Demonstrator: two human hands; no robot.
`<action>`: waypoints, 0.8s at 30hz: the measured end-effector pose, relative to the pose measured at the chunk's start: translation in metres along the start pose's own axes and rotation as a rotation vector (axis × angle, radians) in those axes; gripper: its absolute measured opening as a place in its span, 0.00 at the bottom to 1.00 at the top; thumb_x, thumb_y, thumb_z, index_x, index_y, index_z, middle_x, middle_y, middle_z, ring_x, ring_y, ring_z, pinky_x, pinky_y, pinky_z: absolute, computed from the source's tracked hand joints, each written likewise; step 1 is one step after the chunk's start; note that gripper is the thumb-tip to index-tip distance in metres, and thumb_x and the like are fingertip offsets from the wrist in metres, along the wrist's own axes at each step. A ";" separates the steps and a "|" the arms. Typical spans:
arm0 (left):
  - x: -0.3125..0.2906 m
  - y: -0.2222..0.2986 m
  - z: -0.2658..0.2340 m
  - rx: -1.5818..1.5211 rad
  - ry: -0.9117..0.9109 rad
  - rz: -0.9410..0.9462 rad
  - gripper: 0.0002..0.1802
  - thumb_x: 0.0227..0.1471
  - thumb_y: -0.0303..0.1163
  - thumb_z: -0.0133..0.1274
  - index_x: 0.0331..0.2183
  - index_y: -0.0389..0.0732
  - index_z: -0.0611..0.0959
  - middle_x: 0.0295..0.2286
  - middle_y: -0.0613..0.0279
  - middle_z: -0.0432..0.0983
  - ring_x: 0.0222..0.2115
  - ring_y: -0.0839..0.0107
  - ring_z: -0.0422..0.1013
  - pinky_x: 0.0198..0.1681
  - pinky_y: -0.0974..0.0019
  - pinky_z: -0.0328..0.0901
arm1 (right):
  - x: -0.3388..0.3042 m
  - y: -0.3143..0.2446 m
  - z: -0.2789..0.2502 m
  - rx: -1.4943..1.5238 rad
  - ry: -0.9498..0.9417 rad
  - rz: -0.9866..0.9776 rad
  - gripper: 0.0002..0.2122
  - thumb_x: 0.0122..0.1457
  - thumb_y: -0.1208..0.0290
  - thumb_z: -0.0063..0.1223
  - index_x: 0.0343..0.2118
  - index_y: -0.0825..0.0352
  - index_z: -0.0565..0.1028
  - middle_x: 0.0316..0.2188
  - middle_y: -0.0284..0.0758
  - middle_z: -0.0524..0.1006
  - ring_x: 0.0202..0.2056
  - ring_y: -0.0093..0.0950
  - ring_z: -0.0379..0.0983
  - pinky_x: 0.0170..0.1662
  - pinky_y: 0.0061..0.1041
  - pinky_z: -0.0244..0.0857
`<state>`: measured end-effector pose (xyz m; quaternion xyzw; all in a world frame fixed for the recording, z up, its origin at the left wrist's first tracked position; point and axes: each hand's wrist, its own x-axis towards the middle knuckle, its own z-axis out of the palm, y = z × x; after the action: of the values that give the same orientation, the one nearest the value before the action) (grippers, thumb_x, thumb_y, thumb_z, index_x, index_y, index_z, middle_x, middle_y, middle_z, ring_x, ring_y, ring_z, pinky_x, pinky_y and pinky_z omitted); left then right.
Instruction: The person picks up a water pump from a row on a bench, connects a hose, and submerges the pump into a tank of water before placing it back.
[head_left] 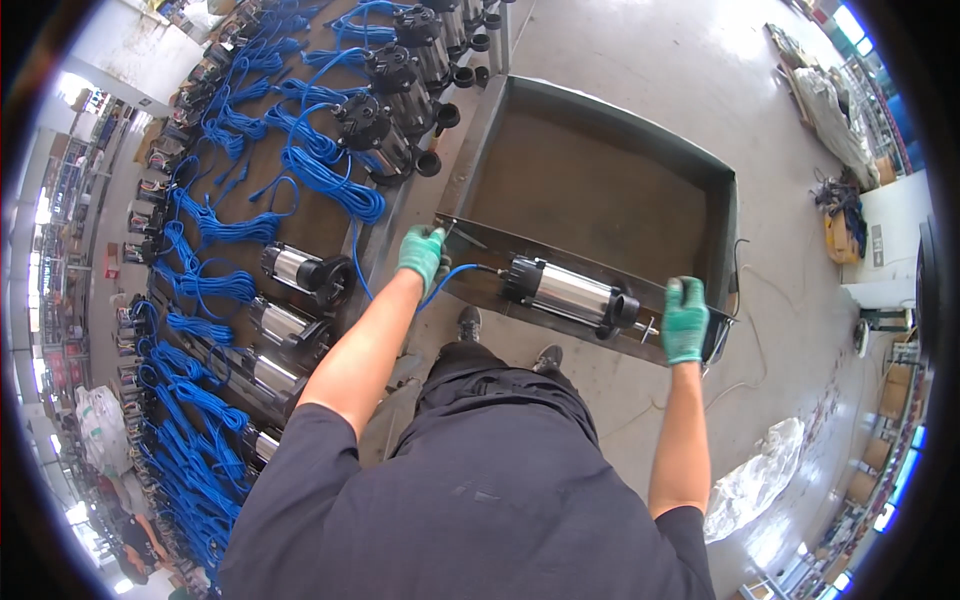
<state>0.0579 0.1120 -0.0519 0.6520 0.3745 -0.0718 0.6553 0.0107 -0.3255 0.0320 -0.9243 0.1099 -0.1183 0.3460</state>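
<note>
Head view: one pump (570,293) is being supported lengthwise on the near ledge (482,292) of one open tank (640,125), between two gloved hands. One blue cable (455,270) is being led off its left end. The left hand (422,252) is being held at the tank's near left corner, fingers curled; the right hand (685,322) is being held at the near right corner, beyond the pump's shaft end. Whether either is being clamped on the edge cannot be told for certain, as the fingertips are being hidden. To the left, four more pumps (293,267) are being kept lying down, and at least four upright pumps (380,138) are being lined up beside the tank, among many blue cable coils (335,185) on a brown surface (330,237). Smooth grey floor (600,45) is being shown around, where crumpled clear plastic (760,475) is being left. Shiny silver barrels are being capped with black ends; green knit is being worn on both hands.
</note>
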 end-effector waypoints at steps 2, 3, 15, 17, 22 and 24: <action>0.020 0.005 -0.007 0.008 -0.103 -0.075 0.11 0.60 0.41 0.59 0.36 0.46 0.78 0.21 0.70 0.71 0.15 0.76 0.69 0.14 0.70 0.65 | -0.008 -0.034 0.035 0.073 -0.038 -0.050 0.11 0.66 0.63 0.54 0.39 0.66 0.76 0.30 0.46 0.80 0.33 0.45 0.77 0.37 0.39 0.70; 0.020 0.012 -0.003 0.074 -0.139 -0.081 0.11 0.59 0.42 0.61 0.35 0.47 0.78 0.21 0.70 0.71 0.15 0.77 0.68 0.15 0.71 0.64 | -0.012 -0.047 0.048 0.090 -0.051 -0.064 0.09 0.65 0.64 0.54 0.38 0.66 0.76 0.30 0.46 0.80 0.33 0.45 0.78 0.37 0.39 0.70; 0.019 -0.011 -0.003 0.231 -0.215 0.035 0.10 0.57 0.33 0.59 0.37 0.44 0.74 0.19 0.64 0.71 0.12 0.74 0.65 0.12 0.66 0.59 | -0.018 -0.067 0.062 -0.091 -0.017 -0.083 0.06 0.61 0.71 0.53 0.36 0.67 0.78 0.30 0.46 0.80 0.32 0.45 0.78 0.38 0.38 0.71; 0.023 -0.026 -0.005 0.213 -0.237 0.112 0.07 0.59 0.32 0.56 0.37 0.42 0.76 0.20 0.64 0.73 0.14 0.74 0.68 0.15 0.65 0.62 | -0.017 -0.070 0.063 -0.116 -0.009 -0.080 0.06 0.61 0.71 0.53 0.36 0.67 0.78 0.30 0.46 0.80 0.32 0.45 0.78 0.38 0.38 0.71; 0.006 -0.023 -0.001 0.419 -0.209 0.521 0.08 0.62 0.33 0.54 0.35 0.40 0.82 0.24 0.63 0.80 0.22 0.73 0.74 0.27 0.65 0.68 | -0.018 -0.071 0.063 -0.100 -0.019 -0.093 0.06 0.61 0.71 0.53 0.36 0.66 0.78 0.29 0.46 0.80 0.32 0.44 0.78 0.37 0.38 0.71; -0.020 0.002 0.001 0.444 -0.190 0.686 0.11 0.64 0.37 0.53 0.36 0.39 0.82 0.22 0.64 0.78 0.22 0.73 0.75 0.26 0.65 0.69 | -0.019 -0.068 0.062 -0.106 -0.007 -0.100 0.06 0.61 0.71 0.53 0.36 0.66 0.78 0.29 0.46 0.80 0.32 0.44 0.78 0.37 0.38 0.71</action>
<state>0.0448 0.1037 -0.0388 0.8549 0.0490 0.0115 0.5164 0.0197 -0.2321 0.0289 -0.9460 0.0685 -0.1264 0.2905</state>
